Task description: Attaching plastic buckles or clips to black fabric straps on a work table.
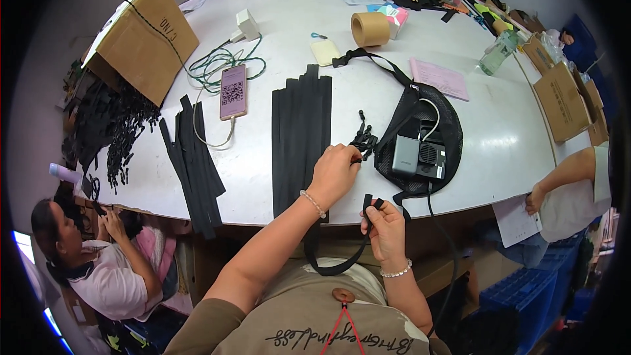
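My right hand (386, 229) pinches the ends of a black webbing strap (332, 269), which sags in a loop below the table edge in front of me. My left hand (336, 169) is closed, its fingertips at a small heap of black plastic pieces (363, 139) on the table. What those fingertips hold, if anything, is hidden. Beside my left forearm lies a wide stack of flat black straps (299, 131). A black mesh pouch (450, 131) with a grey power bank (407, 156) and a black device (432, 158) lies right of the heap.
More black straps (194, 164), a charging phone (233, 92) and a cardboard box (141, 39) are on the left. Farther back stand a tape roll (370, 29), a pink pad (440, 79) and a bottle (498, 52). One person (115, 256) sits left, another (565, 184) right.
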Tool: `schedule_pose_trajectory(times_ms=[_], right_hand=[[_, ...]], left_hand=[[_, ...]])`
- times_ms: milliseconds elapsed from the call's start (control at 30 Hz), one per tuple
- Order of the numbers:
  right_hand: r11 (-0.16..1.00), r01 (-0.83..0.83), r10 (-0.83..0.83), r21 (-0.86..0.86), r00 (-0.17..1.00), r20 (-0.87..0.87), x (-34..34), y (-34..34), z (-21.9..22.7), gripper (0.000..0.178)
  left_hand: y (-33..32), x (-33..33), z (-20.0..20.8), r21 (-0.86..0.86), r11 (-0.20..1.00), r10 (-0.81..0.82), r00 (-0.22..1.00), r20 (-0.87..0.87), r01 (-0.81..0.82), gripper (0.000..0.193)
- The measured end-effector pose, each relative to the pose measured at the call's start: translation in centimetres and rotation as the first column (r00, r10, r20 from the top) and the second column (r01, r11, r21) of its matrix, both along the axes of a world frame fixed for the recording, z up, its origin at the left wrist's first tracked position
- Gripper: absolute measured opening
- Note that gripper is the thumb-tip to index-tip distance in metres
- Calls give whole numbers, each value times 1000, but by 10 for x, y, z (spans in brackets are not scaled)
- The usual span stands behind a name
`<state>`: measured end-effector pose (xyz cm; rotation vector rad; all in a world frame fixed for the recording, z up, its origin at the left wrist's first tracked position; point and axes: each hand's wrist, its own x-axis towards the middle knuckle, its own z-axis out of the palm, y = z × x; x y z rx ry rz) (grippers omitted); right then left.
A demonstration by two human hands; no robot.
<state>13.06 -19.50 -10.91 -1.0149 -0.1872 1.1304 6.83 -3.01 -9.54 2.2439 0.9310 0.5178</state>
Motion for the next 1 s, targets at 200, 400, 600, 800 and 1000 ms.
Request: schedule_pose_trajectory(times_ms=[200, 400, 600, 800, 1000], right_hand=[[999, 36, -36, -1, 999, -24, 3, -3, 11, 8], [996, -82, 85, -35, 993, 85, -3, 0, 16, 10], [996, -66, 72, -65, 992, 102, -5, -6, 20, 11], [995, -48, 59, -92, 991, 121, -4, -4, 21, 12], [992, -82, 92, -93, 991, 99, -2, -7, 20, 15]], left_hand=[[-20, -22, 2, -628, 757, 82, 928, 364, 179, 18], [-44, -49, 2, -880, 390, 238, 894, 380, 271, 28], [-52, -57, 11, -916, 270, 273, 889, 368, 296, 29], [-53, -60, 6, -917, 159, 303, 866, 398, 366, 29], [-56, -64, 3, -919, 143, 333, 857, 393, 366, 30]])
